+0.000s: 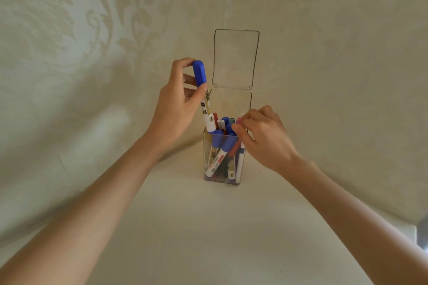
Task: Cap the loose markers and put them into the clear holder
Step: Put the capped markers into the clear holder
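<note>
Holds blue-capped marker (pixel 199 75) near upright in left hand (pixel 176 109), lower end entering clear holder (pixel 231 104) at its left rim. Curls right hand (pixel 264 136) over stowed markers (pixel 220 159) at right rim; grip unclear.

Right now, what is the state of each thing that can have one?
Holder: upright, nearly full.
Lid: open, standing up behind.
Blue marker: capped, lower end just inside the holder.
Other markers: inside the holder, standing or leaning.
Left hand: grips the blue marker.
Right hand: fingers curled at the marker tops; grip unclear.
</note>
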`<state>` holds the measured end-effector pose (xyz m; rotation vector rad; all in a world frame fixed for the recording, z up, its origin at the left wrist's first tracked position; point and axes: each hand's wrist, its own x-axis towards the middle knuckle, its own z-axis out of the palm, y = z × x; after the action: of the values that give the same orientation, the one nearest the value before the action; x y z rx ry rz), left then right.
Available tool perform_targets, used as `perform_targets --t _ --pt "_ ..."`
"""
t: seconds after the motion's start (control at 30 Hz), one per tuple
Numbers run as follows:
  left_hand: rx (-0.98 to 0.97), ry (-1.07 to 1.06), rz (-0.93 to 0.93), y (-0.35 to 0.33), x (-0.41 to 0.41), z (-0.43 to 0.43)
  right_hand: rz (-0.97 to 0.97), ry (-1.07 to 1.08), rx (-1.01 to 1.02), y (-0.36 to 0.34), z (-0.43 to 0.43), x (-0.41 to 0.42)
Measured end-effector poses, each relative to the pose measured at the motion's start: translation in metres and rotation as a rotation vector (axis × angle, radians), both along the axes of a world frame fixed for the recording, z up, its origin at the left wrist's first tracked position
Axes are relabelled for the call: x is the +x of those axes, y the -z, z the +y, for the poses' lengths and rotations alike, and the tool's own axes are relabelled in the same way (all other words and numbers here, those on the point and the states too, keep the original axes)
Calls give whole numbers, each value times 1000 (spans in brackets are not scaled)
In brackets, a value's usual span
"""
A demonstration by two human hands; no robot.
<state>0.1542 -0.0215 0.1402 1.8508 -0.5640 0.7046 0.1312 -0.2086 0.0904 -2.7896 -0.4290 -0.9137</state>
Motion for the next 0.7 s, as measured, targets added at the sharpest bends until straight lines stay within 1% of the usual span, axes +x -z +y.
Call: perform_targets --t 0.1,0.17,0.23,0.33,0.43,0.53,0.63,0.7 --pt "-10 -25 -22 4 -4 7 17 11 1 -16 5 -1" --pt "-32 -54 -28 6 -6 15 37 -71 -18 -28 14 3" --pt "-54 -60 -7 9 -7 21 131 -143 -62 -37 28 11" --pt "-75 -43 30 14 -10 25 311 -170 -102 -43 43 25" --pt "-92 -14 21 12 -11 23 391 -183 -74 -44 40 36" --pt "-108 11 -15 9 -10 14 390 -196 -11 -41 34 38" --pt "-122 23 -37 8 -5 1 323 -136 -29 -34 32 36" --pt "-100 -3 -52 10 0 -4 317 -90 -36 -31 34 38"
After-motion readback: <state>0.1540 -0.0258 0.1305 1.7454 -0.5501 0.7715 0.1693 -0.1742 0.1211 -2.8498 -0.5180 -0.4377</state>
